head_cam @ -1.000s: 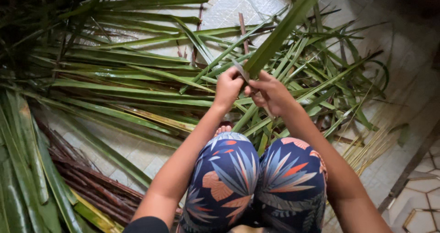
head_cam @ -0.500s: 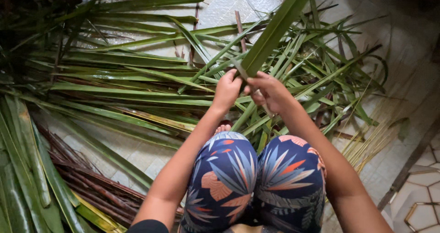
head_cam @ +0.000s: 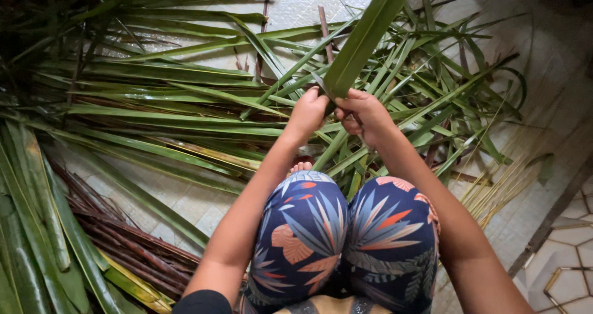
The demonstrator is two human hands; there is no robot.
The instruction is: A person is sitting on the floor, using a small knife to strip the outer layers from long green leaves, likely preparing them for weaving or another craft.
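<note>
Head view: left hand [head_cam: 307, 112] and right hand [head_cam: 365, 113] both pinch the base of one long green leaf [head_cam: 364, 36], just above the patterned knees [head_cam: 346, 234]. Leaf pile [head_cam: 173, 104] beyond the knees; brown stems [head_cam: 123, 234] left of them.

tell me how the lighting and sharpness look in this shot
Head view: dim, soft light with no hard shadows or glare; top left corner falls dark; both hands, left hand and right hand, on the green leaf look fairly sharp; wide-angle bending at the edges.
</note>
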